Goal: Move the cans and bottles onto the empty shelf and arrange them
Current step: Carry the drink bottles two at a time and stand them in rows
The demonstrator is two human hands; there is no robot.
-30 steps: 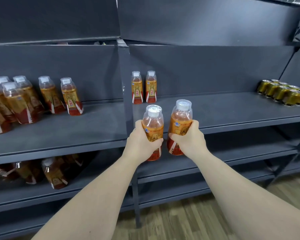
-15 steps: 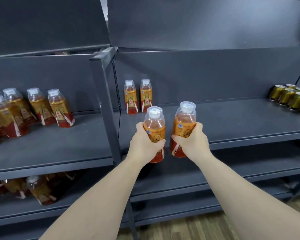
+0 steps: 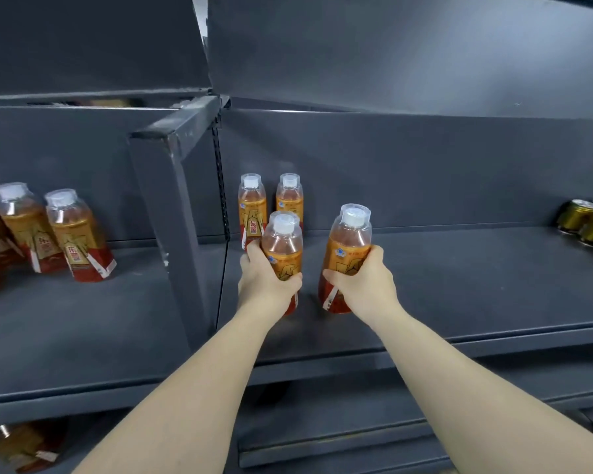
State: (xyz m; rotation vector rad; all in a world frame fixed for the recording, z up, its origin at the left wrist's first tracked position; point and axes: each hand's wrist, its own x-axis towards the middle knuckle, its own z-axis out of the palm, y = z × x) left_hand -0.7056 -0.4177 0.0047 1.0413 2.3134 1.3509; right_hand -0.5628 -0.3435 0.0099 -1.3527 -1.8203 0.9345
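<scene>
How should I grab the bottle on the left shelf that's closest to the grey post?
I'd grip that bottle round its wide labelled middle, coming from the front. It stands upright and its top narrows to a small cap. A neighbour bottle crowds its left side and the back wall is behind, so the front is the open way in.

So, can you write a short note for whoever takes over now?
Left hand grips one bottle, right hand grips a second bottle, both upright above the right shelf; touchdown unclear.
Done: two back bottles stand on it; gold cans at its far right.
Left: set both down in front, then bring the left-shelf bottles.
</scene>
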